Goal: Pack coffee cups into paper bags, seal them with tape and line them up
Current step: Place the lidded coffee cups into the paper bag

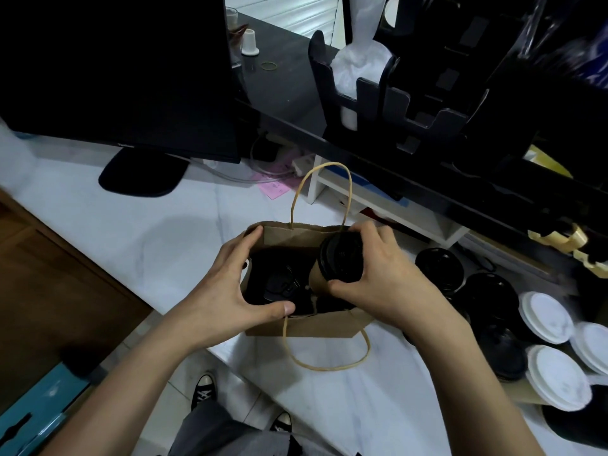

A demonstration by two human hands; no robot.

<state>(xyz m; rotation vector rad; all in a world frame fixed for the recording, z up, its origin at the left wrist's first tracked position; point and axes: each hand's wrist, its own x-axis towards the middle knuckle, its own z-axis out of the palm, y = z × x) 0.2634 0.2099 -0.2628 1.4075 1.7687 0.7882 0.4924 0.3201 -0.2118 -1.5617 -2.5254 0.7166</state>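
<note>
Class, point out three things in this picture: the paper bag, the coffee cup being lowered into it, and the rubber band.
paper bag point(316, 327), head view, near side wall.
coffee cup point(342, 256), head view, black lid.
rubber band point(269, 66), head view, on its ring.

One paper bag, two black-lidded cups inside, three white-lidded cups

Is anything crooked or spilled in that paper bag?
Nothing looks spilled. The cup in the right hand is tilted as it hangs over the paper bag, not yet seated. Another black-lidded cup sits inside. The left hand holds the bag's mouth open.
</note>
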